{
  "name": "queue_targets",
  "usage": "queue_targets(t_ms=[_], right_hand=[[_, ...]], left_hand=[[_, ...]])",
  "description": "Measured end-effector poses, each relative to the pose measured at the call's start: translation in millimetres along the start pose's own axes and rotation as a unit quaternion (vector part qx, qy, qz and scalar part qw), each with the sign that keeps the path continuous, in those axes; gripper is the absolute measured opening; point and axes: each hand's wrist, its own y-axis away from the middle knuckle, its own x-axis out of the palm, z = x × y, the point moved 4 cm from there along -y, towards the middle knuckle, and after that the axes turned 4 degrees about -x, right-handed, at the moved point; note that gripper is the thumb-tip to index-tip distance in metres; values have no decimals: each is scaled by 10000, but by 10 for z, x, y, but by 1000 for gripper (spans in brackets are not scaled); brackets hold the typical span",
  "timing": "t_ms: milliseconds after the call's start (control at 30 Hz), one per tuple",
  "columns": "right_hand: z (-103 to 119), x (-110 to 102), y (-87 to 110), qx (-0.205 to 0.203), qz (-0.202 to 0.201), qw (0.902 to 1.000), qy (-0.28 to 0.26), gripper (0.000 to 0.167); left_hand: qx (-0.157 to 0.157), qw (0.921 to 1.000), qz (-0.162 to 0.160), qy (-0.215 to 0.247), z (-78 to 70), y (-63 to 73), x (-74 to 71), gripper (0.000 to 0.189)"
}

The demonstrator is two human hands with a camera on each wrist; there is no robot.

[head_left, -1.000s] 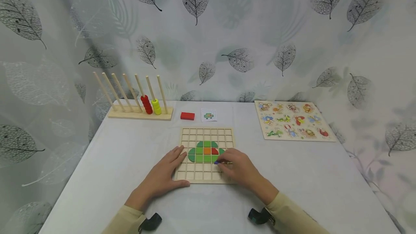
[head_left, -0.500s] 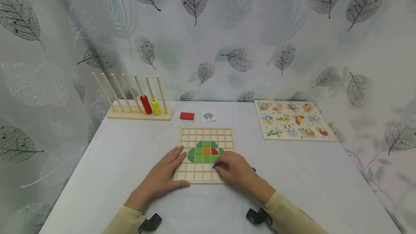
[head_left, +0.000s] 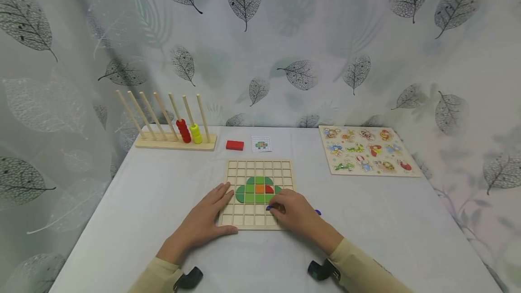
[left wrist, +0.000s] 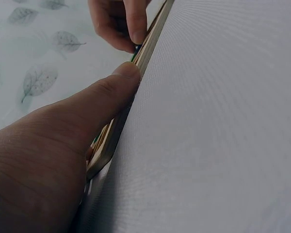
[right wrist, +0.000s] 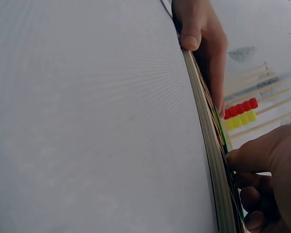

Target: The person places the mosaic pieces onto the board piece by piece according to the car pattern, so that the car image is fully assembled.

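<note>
A wooden grid board (head_left: 237, 164) lies in the middle of the table, holding several green tiles (head_left: 249, 189) around an orange tile (head_left: 259, 189) and a red tile (head_left: 268, 189). My right hand (head_left: 297, 212) pinches a small blue tile (head_left: 269, 208) over the grid, just below the green row. Most of that tile is hidden by the fingers. With its fingers extended, my left hand (head_left: 205, 216) rests along the board's left side, and its thumb (left wrist: 121, 75) touches the near edge. Another blue piece (head_left: 318, 212) shows partly from behind the right hand.
A red block (head_left: 234, 145) and a small picture card (head_left: 261, 144) lie beyond the board. At the back left stands a wooden peg rack (head_left: 175, 145) with red and yellow beads. An insect puzzle board (head_left: 368, 151) lies at the back right.
My right hand has shifted slightly left and nearer with the blue tile, then stayed almost still. The other blue piece has come into view behind it. The left hand has not moved.
</note>
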Motion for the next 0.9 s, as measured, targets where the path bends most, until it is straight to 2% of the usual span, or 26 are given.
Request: queue_targets(t_ms=[467,900], right_hand=[[24,-6,-27,170,-190,9996,149,15],[48,-9,-32,392,-125,9990,180,15]], left_hand=[[65,10000,-50,-53,22,4,12,110],[19,10000,-20,-42,7,4,-1,109]])
